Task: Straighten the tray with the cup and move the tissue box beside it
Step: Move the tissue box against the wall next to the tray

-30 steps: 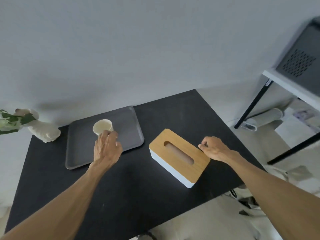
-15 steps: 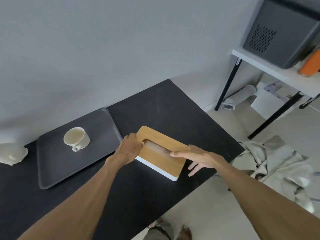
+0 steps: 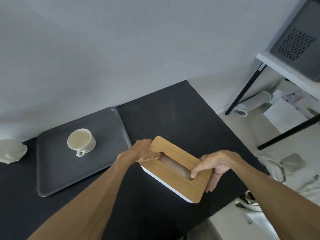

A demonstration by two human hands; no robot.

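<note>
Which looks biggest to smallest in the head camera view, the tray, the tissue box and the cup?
1. tray
2. tissue box, though it sits nearer the camera
3. cup, clearly smallest

I see my left hand [image 3: 144, 151] has left the cup [image 3: 81, 141] and now grips the tissue box [image 3: 178, 168] at its near-tray end, while my right hand [image 3: 214, 166] has closed over the opposite end

Bare black table [image 3: 173, 118] lies open behind the tissue box [image 3: 180, 172]; the tray [image 3: 57, 174] bounds its left side.
</note>
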